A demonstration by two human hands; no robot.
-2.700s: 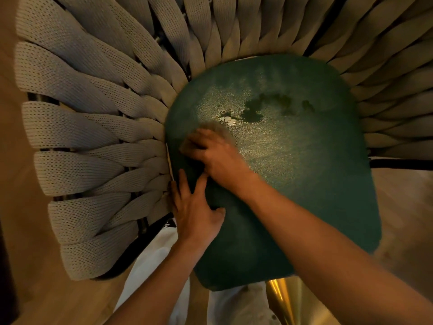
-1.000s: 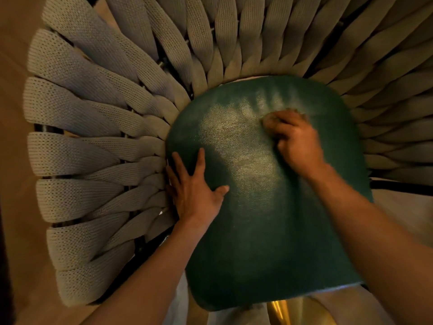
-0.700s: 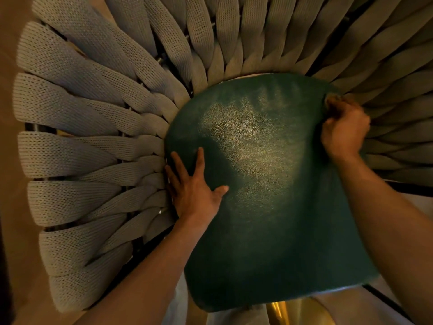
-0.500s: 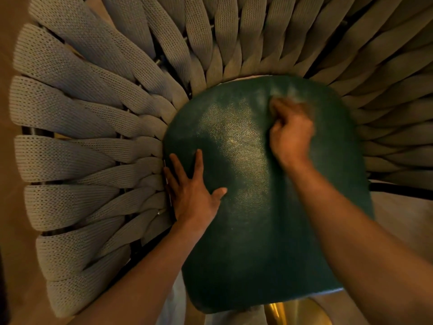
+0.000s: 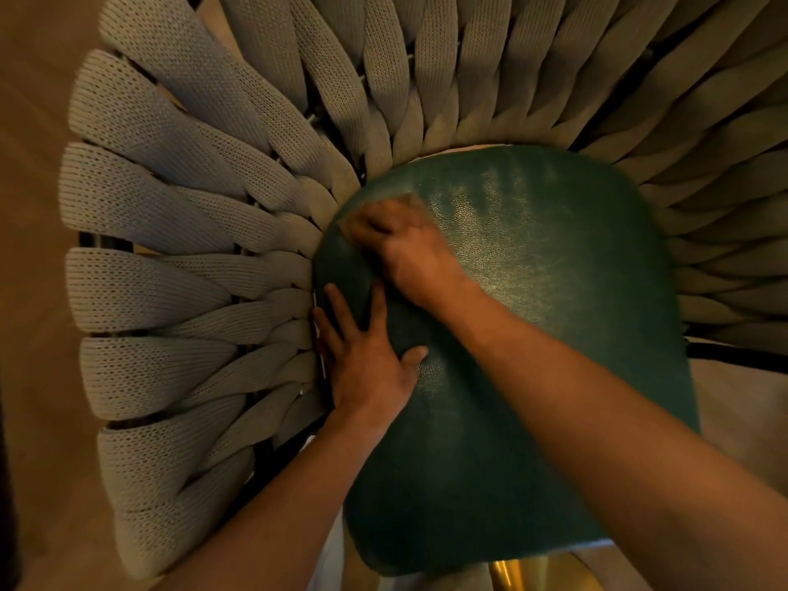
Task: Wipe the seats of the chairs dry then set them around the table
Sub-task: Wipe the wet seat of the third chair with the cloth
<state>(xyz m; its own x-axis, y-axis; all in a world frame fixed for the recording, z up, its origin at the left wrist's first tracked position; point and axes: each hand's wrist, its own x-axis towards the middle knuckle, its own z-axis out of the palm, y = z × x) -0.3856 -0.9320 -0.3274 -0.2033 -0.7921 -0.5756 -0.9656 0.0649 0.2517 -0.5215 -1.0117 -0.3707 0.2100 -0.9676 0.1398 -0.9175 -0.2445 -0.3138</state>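
Note:
I look straight down on a chair with a dark green leather-look seat (image 5: 554, 313). My left hand (image 5: 366, 360) lies flat on the seat's left edge, fingers spread. My right hand (image 5: 409, 249) is at the seat's back left, blurred, its fingers curled over a small tan cloth (image 5: 405, 203) pressed against the green surface. Only a fringe of the cloth shows past the fingertips. The seat shines under the light and I see no puddle on it.
Thick grey woven straps (image 5: 192, 206) fan out around the seat as the chair's back and sides. A black frame bar (image 5: 733, 356) shows at the right. A brass-coloured part (image 5: 511, 573) sits below the seat's front edge. Brown floor (image 5: 30, 121) lies to the left.
My right hand with the cloth has swept from the seat's back right across to its back left. The dark wet patches seen earlier are gone. My left hand has stayed in place.

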